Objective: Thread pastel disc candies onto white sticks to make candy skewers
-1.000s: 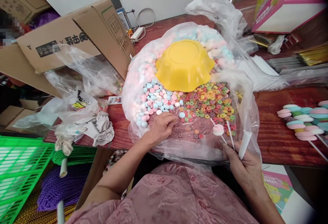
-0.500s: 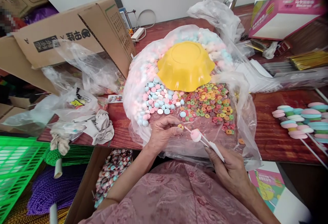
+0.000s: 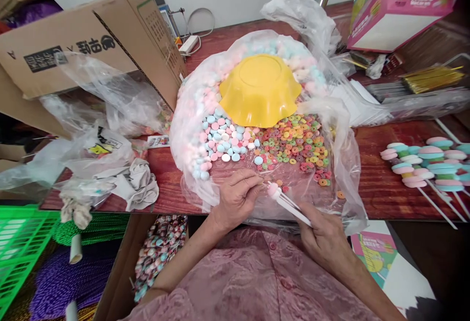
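My right hand (image 3: 323, 233) is closed around several thin white sticks (image 3: 292, 208). A round pink-and-white candy (image 3: 273, 190) sits at the upper end of the sticks. Just left of that candy is my left hand (image 3: 238, 196), thumb and fingers pinched together. Whatever lies between those fingertips is too small to make out. Beyond my hands, small ring candies (image 3: 293, 139) in yellow, red and green are spread on clear plastic. To their left lie smooth pink, blue and white candies (image 3: 227, 139). A yellow wavy-edged bowl (image 3: 260, 90) rests upside down over the pile.
Finished candy skewers (image 3: 429, 161) lie at the right. A cardboard box (image 3: 73, 46) and crumpled grey cloth (image 3: 141, 186) are at the left. A pink printed carton (image 3: 400, 17) stands at the back right. Below the table edge are a green basket (image 3: 22, 252) and purple cords (image 3: 73, 282).
The sticks and pink candy have shifted slightly left, closer to my left fingertips. The yellow ring candy seen earlier in my left fingers no longer shows clearly. The whole view has shifted a little.
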A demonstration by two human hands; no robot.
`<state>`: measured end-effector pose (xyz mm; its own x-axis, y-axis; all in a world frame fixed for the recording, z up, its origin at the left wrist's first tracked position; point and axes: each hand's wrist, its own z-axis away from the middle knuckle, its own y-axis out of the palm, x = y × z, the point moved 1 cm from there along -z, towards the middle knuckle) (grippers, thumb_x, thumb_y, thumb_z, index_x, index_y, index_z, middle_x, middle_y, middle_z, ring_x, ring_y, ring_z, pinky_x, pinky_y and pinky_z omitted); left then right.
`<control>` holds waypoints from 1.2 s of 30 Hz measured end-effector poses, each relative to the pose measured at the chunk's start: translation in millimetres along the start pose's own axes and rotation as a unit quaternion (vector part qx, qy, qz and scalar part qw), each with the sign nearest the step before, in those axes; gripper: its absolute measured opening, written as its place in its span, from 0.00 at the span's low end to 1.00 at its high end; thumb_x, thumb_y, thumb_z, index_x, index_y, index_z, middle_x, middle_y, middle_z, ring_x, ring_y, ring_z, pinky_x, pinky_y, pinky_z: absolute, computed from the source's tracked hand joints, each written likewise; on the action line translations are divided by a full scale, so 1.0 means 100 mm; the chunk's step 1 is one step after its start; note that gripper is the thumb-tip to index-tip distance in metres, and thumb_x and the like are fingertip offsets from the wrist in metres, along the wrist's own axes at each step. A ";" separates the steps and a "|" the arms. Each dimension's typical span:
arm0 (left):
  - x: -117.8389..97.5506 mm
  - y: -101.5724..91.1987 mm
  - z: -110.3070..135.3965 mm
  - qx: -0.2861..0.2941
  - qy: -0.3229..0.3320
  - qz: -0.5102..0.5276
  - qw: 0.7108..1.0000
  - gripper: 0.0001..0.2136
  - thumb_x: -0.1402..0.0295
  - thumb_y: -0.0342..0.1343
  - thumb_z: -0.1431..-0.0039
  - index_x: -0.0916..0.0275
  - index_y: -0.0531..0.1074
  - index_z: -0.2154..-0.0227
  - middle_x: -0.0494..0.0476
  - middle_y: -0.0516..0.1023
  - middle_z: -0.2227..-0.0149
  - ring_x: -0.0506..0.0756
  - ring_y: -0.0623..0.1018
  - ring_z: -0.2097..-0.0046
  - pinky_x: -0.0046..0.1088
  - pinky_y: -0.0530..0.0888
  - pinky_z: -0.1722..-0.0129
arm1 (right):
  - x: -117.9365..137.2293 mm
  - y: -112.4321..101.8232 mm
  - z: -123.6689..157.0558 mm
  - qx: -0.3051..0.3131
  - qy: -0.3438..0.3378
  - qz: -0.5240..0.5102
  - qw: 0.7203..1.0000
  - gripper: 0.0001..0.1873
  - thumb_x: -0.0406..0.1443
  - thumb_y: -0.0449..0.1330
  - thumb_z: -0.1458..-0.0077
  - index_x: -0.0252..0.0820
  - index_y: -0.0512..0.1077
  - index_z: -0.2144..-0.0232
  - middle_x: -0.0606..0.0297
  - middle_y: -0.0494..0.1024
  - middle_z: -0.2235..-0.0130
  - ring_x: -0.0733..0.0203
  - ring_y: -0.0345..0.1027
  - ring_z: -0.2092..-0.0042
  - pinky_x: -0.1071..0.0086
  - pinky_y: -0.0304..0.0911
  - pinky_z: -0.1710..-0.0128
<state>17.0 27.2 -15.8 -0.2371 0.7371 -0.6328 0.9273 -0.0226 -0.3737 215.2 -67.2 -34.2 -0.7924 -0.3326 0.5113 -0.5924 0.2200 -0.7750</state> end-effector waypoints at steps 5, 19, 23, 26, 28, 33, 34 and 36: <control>0.02 0.09 0.06 -0.102 -0.092 0.109 0.985 0.14 0.78 0.67 0.48 0.58 0.78 0.58 0.52 0.80 0.64 0.50 0.80 0.63 0.23 0.78 0.63 | 0.05 0.09 0.00 -0.025 0.047 -0.105 0.993 0.10 0.31 0.51 0.36 0.40 0.72 0.66 0.73 0.66 0.80 0.68 0.58 0.81 0.74 0.55 0.79; 0.13 0.21 0.04 -0.162 -0.183 0.156 0.957 0.10 0.75 0.70 0.52 0.59 0.81 0.66 0.51 0.81 0.68 0.49 0.79 0.66 0.24 0.78 0.63 | 0.11 0.23 -0.01 -0.046 0.105 -0.252 0.961 0.13 0.33 0.54 0.35 0.41 0.69 0.73 0.74 0.60 0.80 0.70 0.54 0.80 0.76 0.54 0.79; 0.17 0.27 0.10 -0.182 -0.289 0.269 0.900 0.13 0.69 0.73 0.55 0.59 0.79 0.65 0.50 0.81 0.68 0.50 0.81 0.66 0.26 0.80 0.65 | 0.10 0.21 -0.01 -0.051 0.100 -0.250 0.962 0.10 0.32 0.54 0.35 0.41 0.71 0.69 0.75 0.59 0.80 0.70 0.53 0.80 0.76 0.53 0.79; 0.16 0.26 0.11 -0.171 -0.269 0.259 0.912 0.13 0.69 0.72 0.54 0.60 0.79 0.65 0.50 0.80 0.68 0.50 0.81 0.67 0.25 0.80 0.67 | 0.08 0.22 0.01 -0.049 0.101 -0.249 0.962 0.09 0.32 0.54 0.35 0.41 0.72 0.67 0.75 0.59 0.80 0.70 0.53 0.80 0.76 0.53 0.79; 0.12 0.23 0.08 -0.149 -0.203 0.187 0.950 0.10 0.72 0.70 0.52 0.60 0.79 0.65 0.51 0.80 0.68 0.50 0.80 0.67 0.24 0.79 0.67 | 0.07 0.24 0.01 -0.042 0.104 -0.248 0.962 0.09 0.33 0.53 0.35 0.41 0.71 0.68 0.75 0.60 0.80 0.69 0.54 0.80 0.76 0.54 0.79; 0.00 0.17 0.02 -0.045 0.001 0.027 0.999 0.12 0.80 0.64 0.46 0.60 0.79 0.61 0.54 0.82 0.66 0.52 0.80 0.63 0.29 0.79 0.60 | 0.04 0.25 0.00 0.008 0.102 -0.212 0.972 0.13 0.34 0.52 0.34 0.41 0.70 0.71 0.74 0.60 0.80 0.69 0.54 0.80 0.75 0.54 0.79; 0.01 0.17 0.03 -0.041 0.000 0.030 0.999 0.12 0.79 0.64 0.46 0.60 0.78 0.60 0.55 0.82 0.65 0.52 0.81 0.62 0.30 0.79 0.60 | 0.03 0.24 0.00 0.014 0.100 -0.203 0.974 0.13 0.35 0.51 0.34 0.40 0.71 0.70 0.74 0.60 0.80 0.69 0.54 0.80 0.75 0.54 0.79; 0.05 0.19 0.07 -0.066 -0.059 0.070 0.994 0.12 0.76 0.64 0.45 0.59 0.78 0.58 0.55 0.82 0.64 0.52 0.80 0.62 0.29 0.79 0.60 | -0.01 0.22 0.00 0.017 0.104 -0.185 0.977 0.13 0.35 0.51 0.34 0.40 0.72 0.69 0.73 0.62 0.80 0.68 0.55 0.80 0.75 0.55 0.79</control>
<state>30.9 25.4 -30.9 -0.1275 0.6477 -0.7512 0.9817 -0.0256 -0.1887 202.9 -62.4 -51.3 -0.5387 -0.1885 0.8211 -0.8420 0.0872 -0.5324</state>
